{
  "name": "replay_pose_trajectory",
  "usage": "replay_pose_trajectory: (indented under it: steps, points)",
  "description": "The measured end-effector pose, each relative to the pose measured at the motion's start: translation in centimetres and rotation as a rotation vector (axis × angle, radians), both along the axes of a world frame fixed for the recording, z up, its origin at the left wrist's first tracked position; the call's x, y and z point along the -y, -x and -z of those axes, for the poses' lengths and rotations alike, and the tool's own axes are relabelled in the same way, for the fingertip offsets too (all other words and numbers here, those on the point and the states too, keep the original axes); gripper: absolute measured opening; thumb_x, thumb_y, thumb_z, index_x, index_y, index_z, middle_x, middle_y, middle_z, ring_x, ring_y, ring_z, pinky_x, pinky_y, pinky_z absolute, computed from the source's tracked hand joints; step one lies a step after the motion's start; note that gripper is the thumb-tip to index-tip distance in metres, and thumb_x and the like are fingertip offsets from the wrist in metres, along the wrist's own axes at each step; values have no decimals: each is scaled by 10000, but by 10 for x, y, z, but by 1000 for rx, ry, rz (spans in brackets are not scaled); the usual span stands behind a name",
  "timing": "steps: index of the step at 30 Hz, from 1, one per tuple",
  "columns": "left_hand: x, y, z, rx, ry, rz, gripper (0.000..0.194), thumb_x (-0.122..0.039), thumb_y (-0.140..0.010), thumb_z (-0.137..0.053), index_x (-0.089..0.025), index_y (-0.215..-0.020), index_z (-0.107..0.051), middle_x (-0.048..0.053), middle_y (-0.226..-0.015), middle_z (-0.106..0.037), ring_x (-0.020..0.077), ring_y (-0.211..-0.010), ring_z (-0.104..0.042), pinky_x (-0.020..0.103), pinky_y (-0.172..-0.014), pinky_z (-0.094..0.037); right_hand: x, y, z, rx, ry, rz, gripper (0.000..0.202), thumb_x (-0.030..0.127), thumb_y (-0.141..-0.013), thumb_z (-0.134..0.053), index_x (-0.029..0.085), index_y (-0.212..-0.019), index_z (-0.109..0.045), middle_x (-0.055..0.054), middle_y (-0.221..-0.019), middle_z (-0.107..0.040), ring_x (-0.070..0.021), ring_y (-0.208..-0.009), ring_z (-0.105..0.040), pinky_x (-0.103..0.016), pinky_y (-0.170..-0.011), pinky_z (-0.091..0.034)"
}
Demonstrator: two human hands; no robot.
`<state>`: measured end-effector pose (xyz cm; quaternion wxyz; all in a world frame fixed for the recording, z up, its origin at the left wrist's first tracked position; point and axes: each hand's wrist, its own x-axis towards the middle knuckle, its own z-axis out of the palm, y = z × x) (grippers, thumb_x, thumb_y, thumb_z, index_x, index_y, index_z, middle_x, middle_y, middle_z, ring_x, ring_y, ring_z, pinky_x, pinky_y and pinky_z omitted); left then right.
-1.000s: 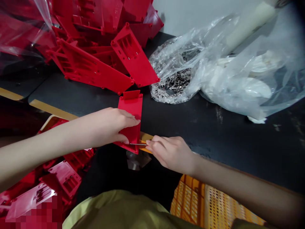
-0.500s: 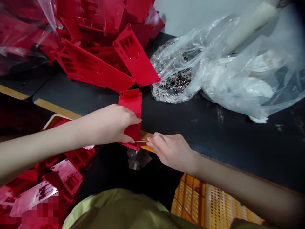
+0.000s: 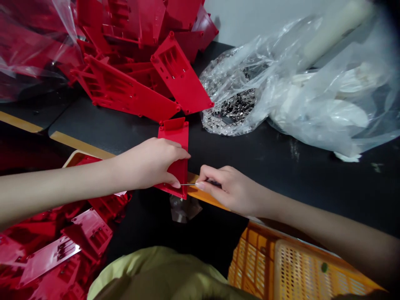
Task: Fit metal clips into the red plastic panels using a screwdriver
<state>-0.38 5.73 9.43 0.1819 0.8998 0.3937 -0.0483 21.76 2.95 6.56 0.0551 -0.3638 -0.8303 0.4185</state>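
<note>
A red plastic panel (image 3: 176, 137) lies at the edge of the dark table, its near end reaching over the edge. My left hand (image 3: 156, 162) grips it across the middle, with the thumb near its lower end. My right hand (image 3: 221, 185), just right of the panel, is closed on a thin metal tool (image 3: 188, 184). The tool's shaft points left and its end meets the panel beside my left thumb; the very tip is hidden. Most of the tool's handle is hidden inside my right hand.
Red panels (image 3: 134, 91) are piled behind my hands. An open clear bag of small metal pieces (image 3: 233, 108) lies back right, beside a bag with white contents (image 3: 350, 112). Lower left, a bin holds more red panels (image 3: 93, 229); an orange basket (image 3: 253, 258) stands lower right.
My right hand has shifted slightly right, its fingers now curled differently and showing more of the dark handle. The whole view has moved a little, and my left hand still holds the panel.
</note>
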Motion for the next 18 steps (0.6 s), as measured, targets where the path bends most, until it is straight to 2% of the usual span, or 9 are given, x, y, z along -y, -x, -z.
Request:
replay_pose_trajectory:
  steps: [2, 4, 7, 9, 11, 14, 18]
  points:
    - [-3, -1, 1, 9, 60, -11, 592, -323, -686, -814, -185, -1222, -605, 55, -1163, -685, 233, -1034, -649, 279, -817, -452, -4, 1, -1, -26, 132, 26, 215, 311, -939, -467, 179, -780, -524, 51, -546, -488, -78, -475, -391, -242, -514, -267]
    - [-6, -3, 1, 11, 130, -16, 613, -296, -672, -826, -180, -1224, -584, 60, -1189, -659, 236, -1097, -609, 287, -875, -419, -8, 1, 1, -47, 274, 67, 226, 345, -917, -490, 180, -766, -531, 46, -534, -509, -81, -478, -388, -241, -497, -268]
    - [-9, -7, 1, 5, 202, -39, 552, -273, -674, -817, -214, -1171, -583, 37, -1185, -644, 248, -1147, -564, 354, -972, -333, -14, 2, 5, -70, 482, 109, 283, 430, -879, -533, 188, -735, -508, 26, -554, -573, -89, -489, -423, -238, -484, -291]
    - [-11, -8, 3, 2, 228, -50, 510, -273, -673, -808, -231, -1130, -586, 25, -1156, -645, 254, -1129, -562, 394, -982, -296, -16, 4, 6, -71, 568, 123, 340, 495, -852, -557, 192, -713, -490, 26, -545, -577, -86, -475, -413, -235, -468, -286]
    - [-12, -8, 6, 10, 241, -61, 501, -279, -652, -816, -231, -1096, -588, 15, -1110, -649, 248, -1077, -578, 396, -959, -302, -16, 5, 5, -58, 593, 133, 356, 513, -845, -558, 193, -707, -485, 26, -540, -579, -83, -465, -402, -235, -460, -275]
    - [-13, -4, 10, 87, 217, -74, 488, -294, -624, -834, -216, -1040, -590, -1, -1045, -657, 230, -1003, -598, 386, -937, -334, -12, 7, 3, -73, 533, 143, 308, 462, -875, -523, 191, -730, -508, 15, -567, -608, -90, -488, -433, -242, -492, -301]
    - [-7, 13, 15, 360, 149, 8, 378, -312, -747, -770, -190, -1053, -584, 28, -1077, -654, 200, -1022, -610, 344, -920, -437, -7, -2, 2, -106, 469, 224, 322, 439, -907, -504, 186, -708, -498, 21, -573, -588, -78, -486, -400, -239, -504, -300]
